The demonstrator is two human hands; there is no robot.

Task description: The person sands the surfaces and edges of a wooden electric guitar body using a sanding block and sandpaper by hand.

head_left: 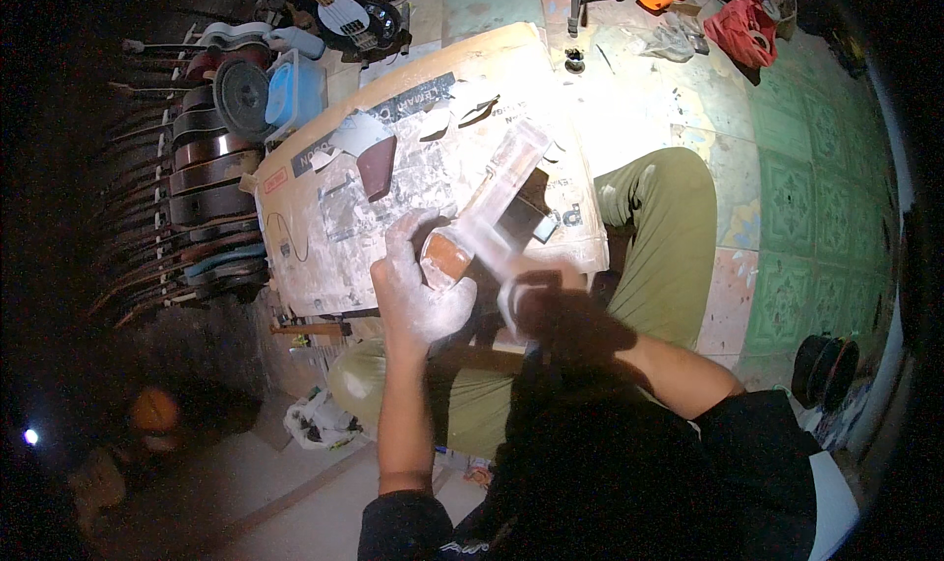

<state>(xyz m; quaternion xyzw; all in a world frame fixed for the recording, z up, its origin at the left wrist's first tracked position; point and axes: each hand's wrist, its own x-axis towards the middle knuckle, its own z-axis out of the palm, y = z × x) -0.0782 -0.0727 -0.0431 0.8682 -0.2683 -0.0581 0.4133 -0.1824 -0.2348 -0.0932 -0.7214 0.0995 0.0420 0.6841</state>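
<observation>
Dusty white, the left hand (418, 281) and right hand (539, 295) both grip one pale guitar neck (487, 212).

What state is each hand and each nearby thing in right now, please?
Dust-whitened left hand: wrapped around the pale dusty wooden neck piece.
Right hand: in shadow, gripping the piece's near end.
Pale dusty wooden neck piece: held tilted above the board.
Paper-covered work board: lying flat, littered with scraps.
Dark red-brown wooden wedge: lying loose on the board.

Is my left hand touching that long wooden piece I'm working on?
Touching. The head view shows the dusty left hand wrapped around the near end of the long wooden piece, fingers closed on it with no gap.
</observation>
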